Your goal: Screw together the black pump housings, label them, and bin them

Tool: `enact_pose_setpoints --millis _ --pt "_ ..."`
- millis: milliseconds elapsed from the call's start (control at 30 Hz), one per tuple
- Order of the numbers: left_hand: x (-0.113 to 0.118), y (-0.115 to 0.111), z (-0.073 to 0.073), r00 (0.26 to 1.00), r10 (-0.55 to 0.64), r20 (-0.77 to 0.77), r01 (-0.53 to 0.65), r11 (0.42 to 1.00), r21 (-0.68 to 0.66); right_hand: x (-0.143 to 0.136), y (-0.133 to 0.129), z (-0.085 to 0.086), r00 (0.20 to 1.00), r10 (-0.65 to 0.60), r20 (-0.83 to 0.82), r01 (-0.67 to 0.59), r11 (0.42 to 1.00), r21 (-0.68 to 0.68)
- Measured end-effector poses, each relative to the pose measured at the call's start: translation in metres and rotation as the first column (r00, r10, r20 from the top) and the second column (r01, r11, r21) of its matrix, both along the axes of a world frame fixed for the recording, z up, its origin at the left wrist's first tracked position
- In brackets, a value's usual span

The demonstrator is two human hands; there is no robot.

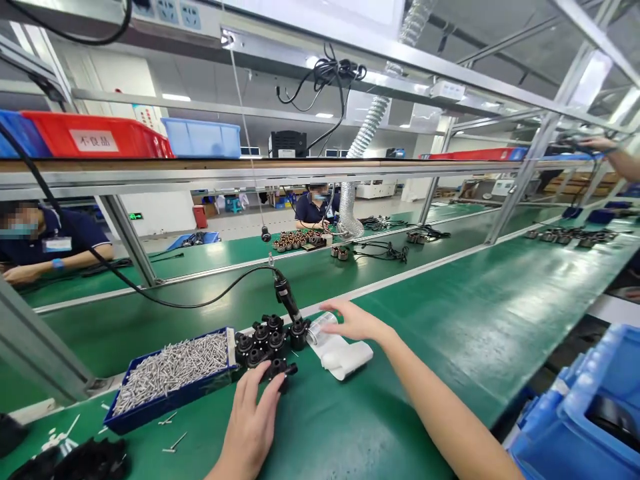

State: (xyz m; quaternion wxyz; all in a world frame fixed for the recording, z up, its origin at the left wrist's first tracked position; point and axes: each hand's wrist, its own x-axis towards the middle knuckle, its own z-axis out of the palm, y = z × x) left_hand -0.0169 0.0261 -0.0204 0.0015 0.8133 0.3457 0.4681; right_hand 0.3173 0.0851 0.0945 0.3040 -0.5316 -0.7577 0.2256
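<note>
My left hand reaches over the nearest black part of a cluster, its thumb and fingers curled against that part. My right hand is beside a clear plastic cup, thumb and fingers spread apart, with nothing visibly gripped. Under and beside the cup lies a curled white sheet. A black electric screwdriver stands tilted with its lower end at another black part. More black parts sit between it and a blue tray of metal screws.
Loose screws and black pieces lie at the lower left. Blue bins stand at the lower right. A metal frame post rises at the right. Two people sit across the bench; another person's arm shows at the upper right.
</note>
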Motion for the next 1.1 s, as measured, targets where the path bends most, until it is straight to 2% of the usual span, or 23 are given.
enact_pose_setpoints --millis 100,200,267,400,467,533,600,733,800,933,1100 --pt "0.003 -0.011 -0.008 0.985 -0.162 -0.054 0.163 0.986 0.024 0.035 -0.024 -0.011 0.999 0.001 0.049 0.005 0.992 -0.125" --pt "0.025 -0.023 -0.008 0.92 -0.38 -0.1 0.371 0.924 -0.093 0.06 -0.036 -0.023 0.99 -0.017 0.143 0.059 0.953 -0.296" --pt "0.05 -0.026 0.0 0.884 -0.459 -0.092 0.434 0.878 -0.202 0.068 -0.035 -0.031 0.982 -0.024 0.185 0.093 0.922 -0.375" --pt "0.113 -0.007 0.015 0.912 -0.397 0.108 0.408 0.838 -0.362 0.066 -0.026 -0.039 0.992 -0.009 0.128 0.06 0.914 -0.401" --pt "0.138 0.011 0.016 0.907 -0.35 0.233 0.416 0.827 -0.378 0.064 -0.023 -0.039 0.996 -0.003 0.091 0.038 0.919 -0.393" --pt "0.153 0.027 0.011 0.889 -0.326 0.322 0.438 0.81 -0.389 0.063 -0.022 -0.037 0.998 -0.013 0.069 0.037 0.932 -0.362" --pt "0.159 0.038 0.003 0.879 -0.293 0.376 0.446 0.786 -0.429 0.063 -0.022 -0.035 0.998 -0.031 0.06 0.049 0.945 -0.322" --pt "0.154 0.048 -0.005 0.871 -0.166 0.462 0.41 0.764 -0.498 0.06 -0.023 -0.032 0.999 -0.024 0.037 0.033 0.963 -0.269" --pt "0.151 0.047 -0.004 0.857 -0.142 0.495 0.409 0.772 -0.487 0.058 -0.024 -0.03 1.0 -0.005 0.024 0.011 0.968 -0.252" --pt "0.151 0.044 0.002 0.846 -0.173 0.505 0.429 0.783 -0.451 0.053 -0.024 -0.027 0.999 0.05 0.001 -0.049 0.974 -0.219" --pt "0.152 0.044 0.008 0.839 -0.136 0.526 0.425 0.768 -0.479 0.047 -0.024 -0.028 0.996 0.086 -0.012 -0.087 0.981 -0.175"
